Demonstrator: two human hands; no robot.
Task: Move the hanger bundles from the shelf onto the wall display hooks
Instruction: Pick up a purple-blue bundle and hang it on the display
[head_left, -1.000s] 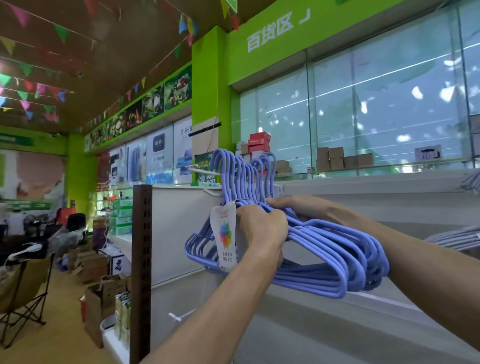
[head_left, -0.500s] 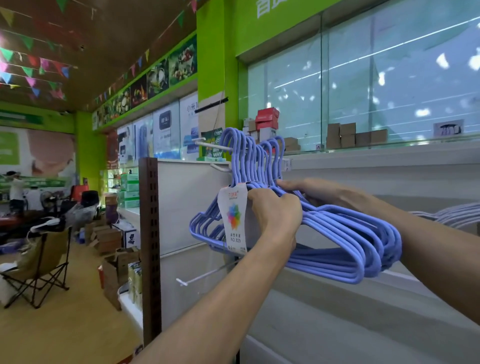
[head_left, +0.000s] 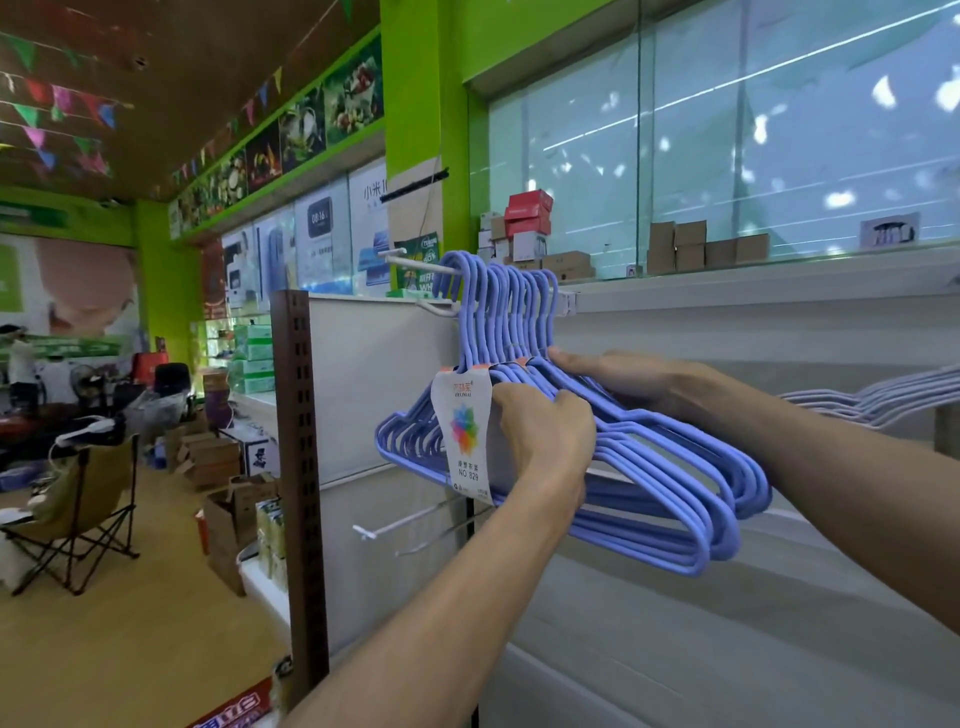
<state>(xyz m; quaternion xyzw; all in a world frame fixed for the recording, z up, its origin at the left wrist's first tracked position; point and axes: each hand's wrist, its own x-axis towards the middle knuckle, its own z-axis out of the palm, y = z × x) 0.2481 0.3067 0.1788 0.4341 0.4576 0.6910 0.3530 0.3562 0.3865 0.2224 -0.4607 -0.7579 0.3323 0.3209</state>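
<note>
A bundle of blue plastic hangers (head_left: 670, 488) with a white paper label (head_left: 464, 431) hangs at a white wall display hook (head_left: 410, 258); the hanger hooks are looped over the hook's prongs. My left hand (head_left: 545, 441) grips the bundle at its neck, just behind the label. My right hand (head_left: 623, 379) holds the bundle's upper shoulder from behind, fingers curled over the wires. More pale blue hangers (head_left: 883, 400) lie on the shelf at the far right.
A brown perforated upright (head_left: 300, 467) bounds the white display panel. A lower bare hook (head_left: 400, 522) sticks out below the bundle. Cardboard boxes (head_left: 223, 514) and a folding chair (head_left: 78, 509) stand on the wooden floor at left. A person stands far left.
The bundle's hooks have slid further along the upper wall hook toward the panel. Both hands keep their grip, and my view has shifted slightly left and down.
</note>
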